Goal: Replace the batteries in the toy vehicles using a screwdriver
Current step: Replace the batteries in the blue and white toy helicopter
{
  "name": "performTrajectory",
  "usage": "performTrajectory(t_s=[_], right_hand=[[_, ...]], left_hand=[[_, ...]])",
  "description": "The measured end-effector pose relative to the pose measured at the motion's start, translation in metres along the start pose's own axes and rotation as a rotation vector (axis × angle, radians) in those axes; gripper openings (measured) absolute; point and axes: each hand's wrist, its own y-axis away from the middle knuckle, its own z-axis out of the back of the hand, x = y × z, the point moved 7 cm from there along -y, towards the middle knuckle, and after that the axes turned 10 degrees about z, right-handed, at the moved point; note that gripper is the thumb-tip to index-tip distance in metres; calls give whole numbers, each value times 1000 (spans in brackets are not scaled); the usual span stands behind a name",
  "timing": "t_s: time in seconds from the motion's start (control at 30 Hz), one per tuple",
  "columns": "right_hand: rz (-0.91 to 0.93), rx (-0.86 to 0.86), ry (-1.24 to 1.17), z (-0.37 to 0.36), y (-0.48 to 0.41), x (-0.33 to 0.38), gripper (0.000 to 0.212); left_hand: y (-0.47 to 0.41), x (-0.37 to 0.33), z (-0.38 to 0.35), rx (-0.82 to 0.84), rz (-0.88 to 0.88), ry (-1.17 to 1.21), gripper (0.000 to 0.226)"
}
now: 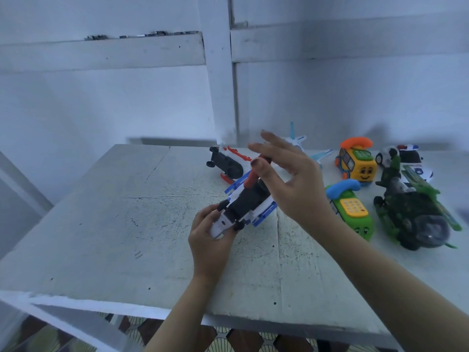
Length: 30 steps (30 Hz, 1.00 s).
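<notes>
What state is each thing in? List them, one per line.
Blue toy: underside up, held by left hand.
Screwdriver: pinched by right hand, pointed at blue toy's underside.
Red toy: underside up on table.
Yellow bus: upright, handset on.
Green bus: upright, handset on.
Helicopter: upright.

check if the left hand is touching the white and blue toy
Touching. The head view shows the left hand gripping the white and blue toy at its near white end, fingers wrapped round it with no gap.
</notes>
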Motion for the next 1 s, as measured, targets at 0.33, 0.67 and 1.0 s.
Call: performTrajectory(t_s=[0.33,0.67,1.0], right_hand=[[-59,-43,-26,-5,-4,9,22],[-48,16,-95,-5,-4,14,20],[22,87,36,-3,-9,14,21]], left_hand=[[0,1,1,1,4,-5,42],[1,-1,1,-6,-10,-12,44],[1,-2,1,7,7,-14,42]])
